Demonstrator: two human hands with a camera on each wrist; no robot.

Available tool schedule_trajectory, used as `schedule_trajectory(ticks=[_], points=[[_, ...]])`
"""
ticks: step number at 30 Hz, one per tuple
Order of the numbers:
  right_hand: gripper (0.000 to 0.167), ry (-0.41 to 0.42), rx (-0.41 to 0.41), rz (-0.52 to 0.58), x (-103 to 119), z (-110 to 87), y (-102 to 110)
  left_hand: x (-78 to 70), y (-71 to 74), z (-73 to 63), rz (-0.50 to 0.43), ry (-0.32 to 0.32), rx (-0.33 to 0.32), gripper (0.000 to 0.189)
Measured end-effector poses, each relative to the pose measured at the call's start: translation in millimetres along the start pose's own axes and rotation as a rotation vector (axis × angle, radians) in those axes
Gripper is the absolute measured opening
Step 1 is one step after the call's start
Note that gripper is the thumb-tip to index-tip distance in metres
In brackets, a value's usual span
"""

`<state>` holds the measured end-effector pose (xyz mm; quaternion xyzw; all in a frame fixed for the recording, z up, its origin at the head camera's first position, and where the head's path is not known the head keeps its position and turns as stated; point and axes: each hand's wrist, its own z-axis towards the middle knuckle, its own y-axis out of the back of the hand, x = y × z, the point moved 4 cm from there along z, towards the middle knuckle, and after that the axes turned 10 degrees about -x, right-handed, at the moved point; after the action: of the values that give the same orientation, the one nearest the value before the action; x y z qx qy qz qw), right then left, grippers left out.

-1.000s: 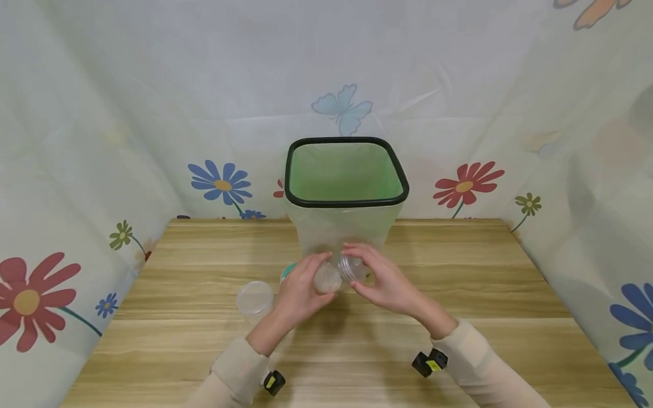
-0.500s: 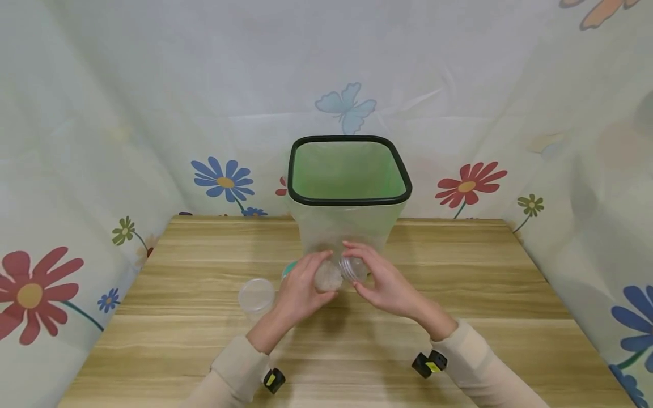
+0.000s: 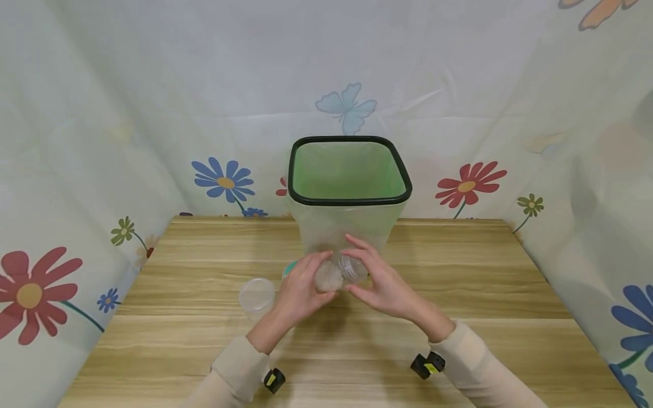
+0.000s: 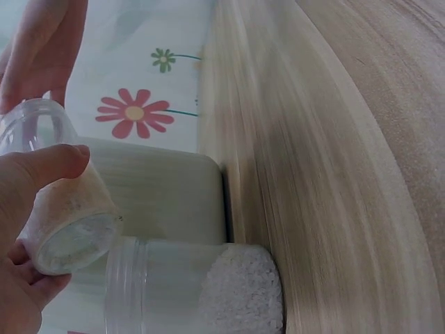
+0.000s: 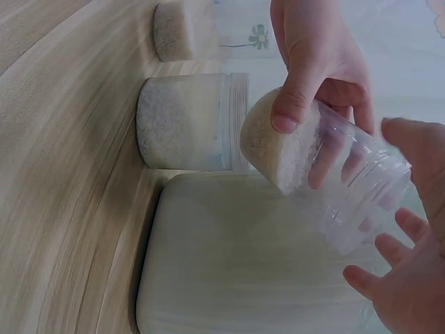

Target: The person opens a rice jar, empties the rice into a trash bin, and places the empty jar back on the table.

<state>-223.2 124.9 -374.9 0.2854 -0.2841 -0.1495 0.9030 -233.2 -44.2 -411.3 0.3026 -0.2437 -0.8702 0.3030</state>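
Observation:
My left hand (image 3: pixel 301 286) grips a clear plastic jar (image 5: pixel 285 142) partly filled with white grains. The jar is tilted, its ridged mouth end pointing towards the right hand. The grains lie at its base end; whether that ridged end bears a clear lid, I cannot tell. My right hand (image 3: pixel 390 283) is spread around the ridged end, thumb and fingers apart; in the right wrist view a gap shows between its fingers (image 5: pixel 393 250) and the jar. A second clear jar (image 5: pixel 170 125) with white grains stands upright beside the left hand, mostly hidden in the head view.
A translucent green bin (image 3: pixel 352 218) with a black rim stands behind the hands. Another clear jar (image 3: pixel 257 296) stands left of the left hand, with white grains low inside it in the right wrist view. The wooden table (image 3: pixel 459 266) meets a flower-printed curtain (image 3: pixel 153 113).
The right hand's fingers and thumb have spread wider and moved off the jar's ridged end, which they held earlier. The left hand and its jar stay about where they were.

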Motion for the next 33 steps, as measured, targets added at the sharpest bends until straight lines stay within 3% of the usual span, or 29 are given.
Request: schedule_trajectory(ticks=[7,14,26,33], points=[[0.068,-0.098,-0.052,-0.088,-3.4,2.5,2.0,-0.7,-0.1,-0.6,-0.005,-0.008,-0.008,0.078],[0.064,-0.228,-0.039,-0.099,-8.6,1.6,4.2,-2.1,0.2,-0.9,-0.001,-0.015,-0.007,0.077],[0.056,-0.139,-0.032,-0.061,-2.8,2.3,6.5,-1.1,-0.5,-2.4,-0.001,-0.031,-0.038,0.081],[0.058,-0.081,-0.035,-0.053,-3.0,2.2,6.7,-0.2,0.9,-1.8,-0.005,0.012,-0.012,0.079]])
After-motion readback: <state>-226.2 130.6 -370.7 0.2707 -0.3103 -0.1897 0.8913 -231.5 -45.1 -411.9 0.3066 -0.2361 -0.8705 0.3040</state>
